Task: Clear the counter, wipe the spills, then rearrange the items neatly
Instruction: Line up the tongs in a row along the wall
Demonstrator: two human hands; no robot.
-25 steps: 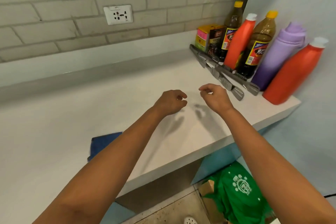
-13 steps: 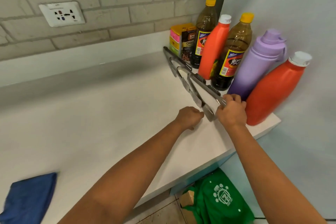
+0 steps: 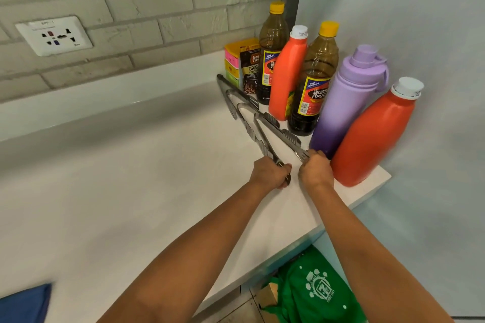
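White surface: spread below a brick wall, bottles lined at its right end.
Red bottle: stood nearest the edge, beside the purple bottle.
Tongs: laid before the bottles, tips gripped.
Left hand: curled round one arm's tip.
Right hand: curled round the other tip.

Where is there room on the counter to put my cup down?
The big bare stretch of counter between the blue cloth and the tongs is free. The right end is crowded: bottles stand along the wall, and both hands grip the tongs there.
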